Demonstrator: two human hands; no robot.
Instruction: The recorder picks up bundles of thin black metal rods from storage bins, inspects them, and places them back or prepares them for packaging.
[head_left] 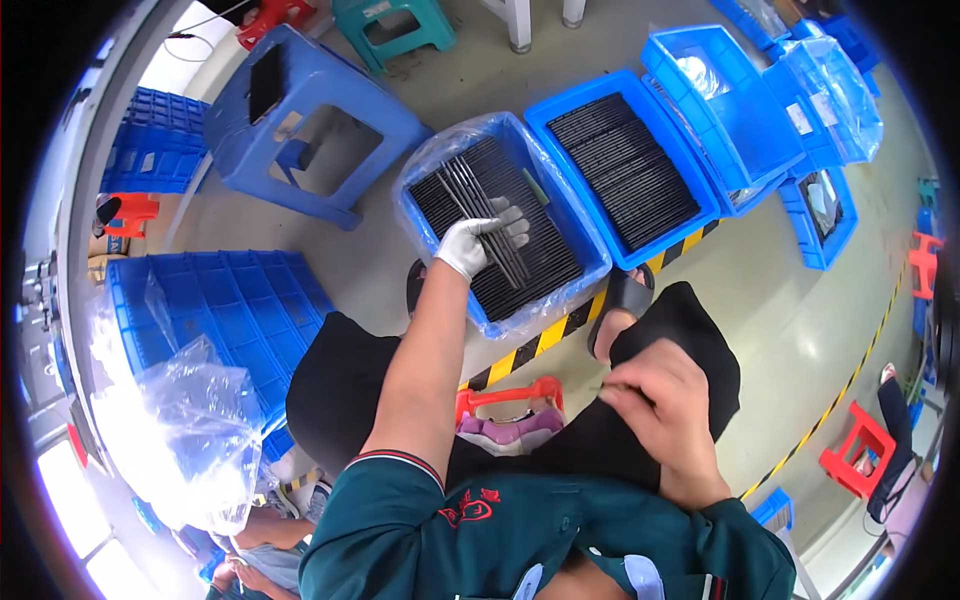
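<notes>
My left hand, in a white glove with its fingertips exposed, holds several thin dark rods slantwise across the palm. It is above a blue crate lined with clear plastic, where rows of similar dark rods lie packed side by side. A flat greenish strip lies on those rows. My right hand, bare, hovers over my right thigh with thumb and forefinger pinched together. A small thin end shows at its fingertips, too small to name.
To the right stands a second blue crate full of dark rods, with more blue bins stacked beyond. A blue stool is at far left, near stacked blue crates with clear plastic. A red stool is between my legs.
</notes>
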